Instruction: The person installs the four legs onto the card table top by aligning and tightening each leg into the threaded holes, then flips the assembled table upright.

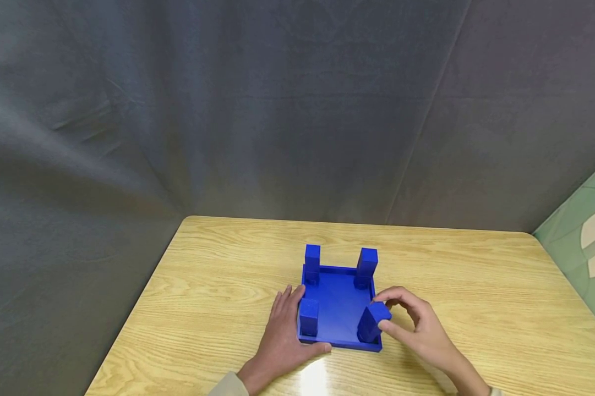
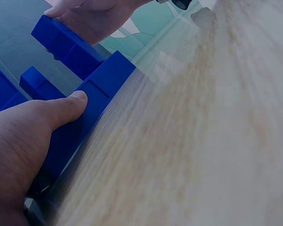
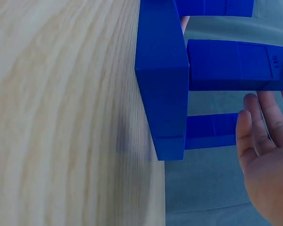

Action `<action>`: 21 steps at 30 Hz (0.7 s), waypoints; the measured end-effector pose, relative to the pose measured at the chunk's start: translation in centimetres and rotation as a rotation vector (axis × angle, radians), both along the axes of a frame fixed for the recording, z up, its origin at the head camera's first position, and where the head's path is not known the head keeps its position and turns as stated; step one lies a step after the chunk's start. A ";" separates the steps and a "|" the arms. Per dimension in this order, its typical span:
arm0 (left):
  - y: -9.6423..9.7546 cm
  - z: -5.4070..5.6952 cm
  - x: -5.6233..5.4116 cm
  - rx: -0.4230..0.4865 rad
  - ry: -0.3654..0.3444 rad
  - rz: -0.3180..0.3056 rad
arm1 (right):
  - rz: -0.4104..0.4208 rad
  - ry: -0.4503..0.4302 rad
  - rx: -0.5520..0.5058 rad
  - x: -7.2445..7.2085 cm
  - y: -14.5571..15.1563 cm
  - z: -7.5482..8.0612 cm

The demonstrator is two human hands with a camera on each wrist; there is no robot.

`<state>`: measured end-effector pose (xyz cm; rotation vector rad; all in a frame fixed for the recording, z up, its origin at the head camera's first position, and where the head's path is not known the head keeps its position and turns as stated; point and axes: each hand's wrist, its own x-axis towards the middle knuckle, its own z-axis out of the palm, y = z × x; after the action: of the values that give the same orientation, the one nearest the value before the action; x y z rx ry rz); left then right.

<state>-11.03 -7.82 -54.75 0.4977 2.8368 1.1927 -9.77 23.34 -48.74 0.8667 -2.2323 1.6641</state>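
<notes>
A square blue base (image 1: 339,308) with a raised rim lies on the table, a blue post standing at each corner. My right hand (image 1: 418,330) pinches the top of the near right post (image 1: 371,322) between thumb and fingers. That post leans a little in the head view, and its foot is at the base's corner. My left hand (image 1: 284,335) lies along the base's left side with fingers extended. Its thumb (image 2: 68,108) presses the front wall beside the near left post (image 1: 309,317). The far left post (image 1: 312,264) and far right post (image 1: 366,268) stand untouched.
The light wood table (image 1: 218,264) reaches out on both sides of the base. A dark grey curtain (image 1: 297,121) hangs behind and to the left of it. Green patterned fabric (image 1: 589,247) shows at the right edge.
</notes>
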 end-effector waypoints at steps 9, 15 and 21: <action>0.0 0.2 0.1 0.001 -0.002 0.008 | -0.120 0.019 0.001 0.2 -0.5 -0.2; 0.1 0.2 0.0 0.001 -0.015 0.005 | -0.096 0.053 0.029 0.1 -0.6 -0.4; 0.1 0.1 -0.1 0.001 -0.017 -0.001 | 0.097 0.150 0.000 -0.5 -0.4 -0.9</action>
<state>-11.08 -7.73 -54.65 0.4870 2.8218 1.1923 -10.28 22.97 -49.59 1.0776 -2.1220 1.5818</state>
